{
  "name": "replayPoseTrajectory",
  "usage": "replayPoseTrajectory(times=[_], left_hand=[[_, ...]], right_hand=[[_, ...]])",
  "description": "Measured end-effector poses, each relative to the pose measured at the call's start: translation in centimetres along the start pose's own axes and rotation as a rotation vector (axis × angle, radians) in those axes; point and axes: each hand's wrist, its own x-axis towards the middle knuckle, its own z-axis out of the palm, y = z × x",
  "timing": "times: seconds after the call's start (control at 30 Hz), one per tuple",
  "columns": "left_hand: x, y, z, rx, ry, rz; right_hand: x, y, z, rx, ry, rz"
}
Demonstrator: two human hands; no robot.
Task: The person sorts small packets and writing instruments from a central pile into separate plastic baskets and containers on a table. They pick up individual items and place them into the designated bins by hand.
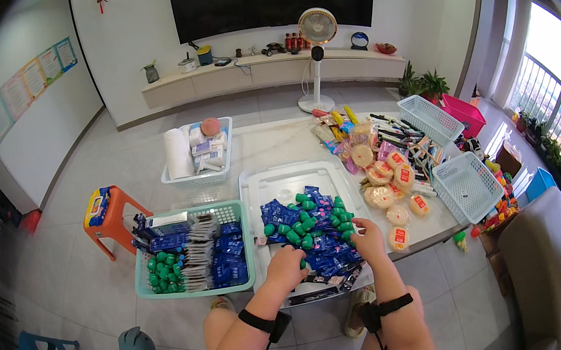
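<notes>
A pile of small green plastic bottles (294, 237) and blue sachets (332, 251) lies on an upturned white plastic lid (260, 180) in front of me. My left hand (286, 270) is at the pile's near left side, its fingertips closed around a green bottle that is mostly hidden. At the right edge, my right hand (369, 240) has thumb and fingers against green bottles; whether it grips one is unclear. To the left, a mint-green basket (244, 233) holds green bottles (163, 270), a row of grey-silver packets (200, 254), blue sachets (228, 256) and boxes (167, 224).
On the table's right are wrapped round puffs or cakes (403, 176), many pens (394, 128) and two pale baskets (468, 187) (427, 118). Another basket (166, 176) at back left holds a white roll (178, 154). An orange stool (113, 213) stands left; a chair (542, 246) stands right.
</notes>
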Motion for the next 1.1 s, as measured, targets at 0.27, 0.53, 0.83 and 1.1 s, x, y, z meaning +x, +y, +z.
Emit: replayPoseTrajectory(times=[0.27, 0.53, 0.83, 1.1], left_hand=[[0.9, 0.2, 1.0, 0.060, -0.043, 0.001], [0.8, 0.9, 0.3, -0.028, -0.006, -0.002], [-0.2, 0.1, -1.1, -0.093, 0.087, -0.056], [-0.9, -0.8, -4.8, -0.677, 0.211, -0.110]], right_hand=[[-0.3, -1.0, 1.0, -0.618, -0.101, -0.164], [-0.3, -2.1, 2.0, -0.598, -0.183, -0.023], [-0.8, -2.2, 1.8, -0.490, -0.143, -0.123], [-4.1, -8.4, 3.4, 0.450, -0.361, 0.275]])
